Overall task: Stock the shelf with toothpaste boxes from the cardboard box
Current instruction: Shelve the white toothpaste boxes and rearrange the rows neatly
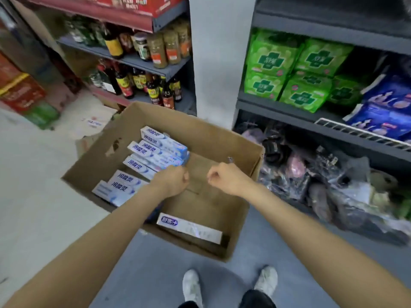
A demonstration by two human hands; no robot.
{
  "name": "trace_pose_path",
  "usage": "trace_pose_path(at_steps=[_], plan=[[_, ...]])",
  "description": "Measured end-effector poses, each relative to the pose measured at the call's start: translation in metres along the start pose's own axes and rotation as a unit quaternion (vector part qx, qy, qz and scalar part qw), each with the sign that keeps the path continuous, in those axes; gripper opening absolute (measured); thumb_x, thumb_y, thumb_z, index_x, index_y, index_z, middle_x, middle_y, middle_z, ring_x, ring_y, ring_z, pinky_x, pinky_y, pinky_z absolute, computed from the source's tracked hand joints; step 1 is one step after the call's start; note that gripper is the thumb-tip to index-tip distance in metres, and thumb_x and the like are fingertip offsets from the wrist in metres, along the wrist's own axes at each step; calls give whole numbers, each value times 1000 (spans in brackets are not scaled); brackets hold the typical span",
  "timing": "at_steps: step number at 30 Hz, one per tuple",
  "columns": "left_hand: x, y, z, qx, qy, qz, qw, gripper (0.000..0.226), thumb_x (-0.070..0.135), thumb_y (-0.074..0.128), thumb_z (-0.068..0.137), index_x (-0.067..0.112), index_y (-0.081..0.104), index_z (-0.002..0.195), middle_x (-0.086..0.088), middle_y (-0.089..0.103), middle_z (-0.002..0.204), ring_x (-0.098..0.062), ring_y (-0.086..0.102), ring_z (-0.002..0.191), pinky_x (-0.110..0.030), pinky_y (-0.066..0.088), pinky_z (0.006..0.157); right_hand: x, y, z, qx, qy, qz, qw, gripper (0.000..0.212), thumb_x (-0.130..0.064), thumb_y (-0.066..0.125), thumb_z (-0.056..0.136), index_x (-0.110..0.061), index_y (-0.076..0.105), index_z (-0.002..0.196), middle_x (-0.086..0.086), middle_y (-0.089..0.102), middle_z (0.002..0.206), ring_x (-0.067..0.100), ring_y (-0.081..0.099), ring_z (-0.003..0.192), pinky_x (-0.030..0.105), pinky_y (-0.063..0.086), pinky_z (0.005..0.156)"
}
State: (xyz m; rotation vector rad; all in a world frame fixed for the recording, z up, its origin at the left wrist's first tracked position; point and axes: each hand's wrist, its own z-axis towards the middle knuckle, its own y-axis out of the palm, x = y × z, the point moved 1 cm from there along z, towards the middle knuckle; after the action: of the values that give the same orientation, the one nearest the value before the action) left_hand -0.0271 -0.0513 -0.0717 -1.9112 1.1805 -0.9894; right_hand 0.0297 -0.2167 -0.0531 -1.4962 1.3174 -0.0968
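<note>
a: ok, quick. left hand (pixel 172 182) is down in the cardboard box (pixel 240 174), grip curled at the near end of the toothpaste boxes (pixel 155 156). can't tell if it actually pinches one.

b: right hand (pixel 224 177)?

a: clenched, holding nothing, just right of the left grip over bare box floor.

b: risks?

a: the stack left of the grip lies loose and slanted, so a one-handed pull could drag neighbours. one odd box (pixel 189 227) sits behind both grips and is easy to miss. the shelf (pixel 289 110) beyond the right grip looks crowded.

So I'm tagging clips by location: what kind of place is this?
Probably a small grocery shop: shelves of sauce bottles and green packs, plus a cardboard box of toothpaste boxes on the floor.
</note>
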Motion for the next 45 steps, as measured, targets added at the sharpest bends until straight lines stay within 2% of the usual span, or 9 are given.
trace_pose_path(at_steps=[7,15,19,24,30,33,35,39,45], plan=[[-50,61,-1,-246,27,88,965,66,21,72,80,22,39,138,-9,47,136,-29,50,121,-36,45,96,-14,97,19,-164,89,-41,982,45,-21,59,90,-10,48,132,10,56,130,29,54,115,33,45,93],[-53,81,14,-304,88,194,929,67,18,72,81,13,38,139,-12,48,135,-28,51,119,-33,44,90,5,141,32,-260,125,-90,953,83,-19,78,73,-17,33,143,8,47,141,28,47,125,35,42,97],[-50,87,21,-268,118,222,930,23,13,61,88,16,54,110,-12,54,128,-24,55,105,-25,46,74,7,139,31,-225,125,-101,961,47,-21,68,82,-10,50,124,11,55,125,27,55,103,31,44,77],[-55,73,26,-176,122,183,960,54,21,69,82,14,45,130,-11,56,123,-27,58,111,-35,48,85,0,100,30,-112,125,-87,982,34,-38,63,84,-18,56,111,5,60,109,23,56,92,32,42,68],[-70,36,35,-24,97,-112,989,54,34,76,76,21,50,122,-8,53,116,-23,52,105,-39,47,89,-11,47,20,-9,117,-106,987,36,-42,57,82,-23,52,112,5,63,105,28,58,95,32,37,67],[-85,29,42,31,-36,-102,994,81,33,77,76,14,31,140,-19,40,133,-35,41,123,-46,42,99,-10,41,21,28,161,-77,983,34,-44,48,86,-19,51,109,8,63,102,29,57,93,33,40,68],[-99,31,40,-27,-81,-2,996,73,27,71,82,7,30,139,-20,39,136,-36,40,126,-45,41,98,-11,41,21,51,196,-13,979,33,-43,44,88,-16,51,106,8,62,100,29,58,90,35,44,70],[-118,39,32,-184,-7,125,975,29,15,53,91,10,57,118,-10,58,124,-24,57,109,-35,48,90,-23,49,26,66,225,81,969,32,-43,42,89,-15,51,101,9,63,102,30,58,94,38,45,79],[-142,29,27,-292,18,151,944,66,43,77,72,23,51,129,0,53,129,-21,51,113,-35,45,96,-49,69,38,28,201,98,974,25,-41,42,92,-16,47,96,5,61,100,26,56,95,38,44,83]])
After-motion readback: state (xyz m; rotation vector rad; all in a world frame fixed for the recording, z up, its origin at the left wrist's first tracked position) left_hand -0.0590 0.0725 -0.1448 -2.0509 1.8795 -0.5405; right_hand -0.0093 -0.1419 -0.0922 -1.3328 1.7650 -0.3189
